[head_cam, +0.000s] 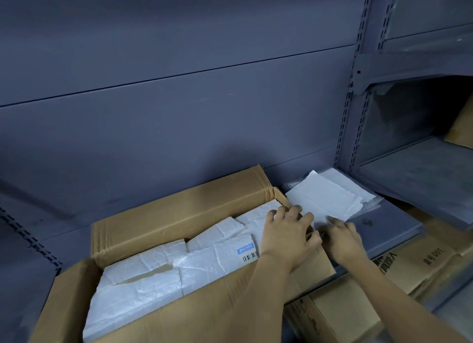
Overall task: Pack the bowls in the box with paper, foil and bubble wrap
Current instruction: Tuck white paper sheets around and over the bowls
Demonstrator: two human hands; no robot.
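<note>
Just right of the open brown cardboard box (179, 209), full of white wrapped bundles (158, 273) with no bare bowl showing, the left hand (286, 236) and right hand (344, 240) bend their fingers over the near corner of the white paper stack (327, 197), their grasp unclear; clinging sheets could lift together or tear

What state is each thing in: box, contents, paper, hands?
Brown cardboard box: open, flaps spread.
White wrapped packages: filling the box, one barcode-labelled.
White paper sheets: stacked on the grey metal shelf, beside the box.
Left hand: over the box's right flap; grip unclear.
Right hand: on the paper's near edge; grip unclear.
</note>
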